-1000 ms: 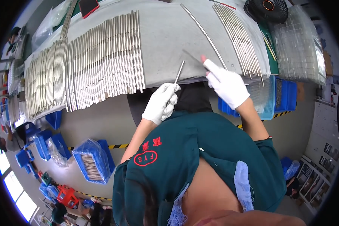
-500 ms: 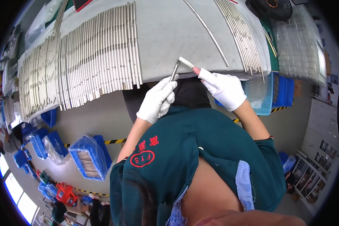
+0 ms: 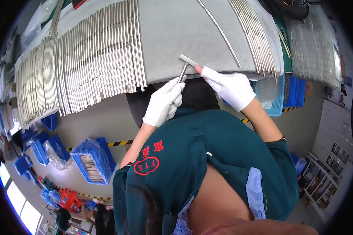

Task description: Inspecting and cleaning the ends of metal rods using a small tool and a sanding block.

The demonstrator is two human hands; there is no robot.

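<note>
My gloved left hand (image 3: 164, 101) is closed around a thin metal rod (image 3: 182, 73), whose end points up and away at the table's near edge. In my right hand (image 3: 233, 89), also in a white glove with a bare fingertip showing, is a short, flat, pale stick (image 3: 187, 59). The stick lies slantwise across the rod's tip and seems to touch it. Most of the rod's lower part is hidden by my left hand. Beyond my hands, a single slim metal rod (image 3: 221, 32) lies on the grey-covered table (image 3: 170, 39).
A long row of metal rods (image 3: 100, 55) covers the table's left, with a smaller group (image 3: 252, 37) at right. A black fan (image 3: 292, 8) and clear plastic trays (image 3: 313, 51) stand far right. A light-blue basket (image 3: 279, 102) sits below the table edge; a plastic-lined blue bin (image 3: 77, 160) stands on the floor.
The pale stick has slid up and to the left, so it now extends past the rod's tip. My right hand has shifted slightly left with it; the left keeps its grip.
</note>
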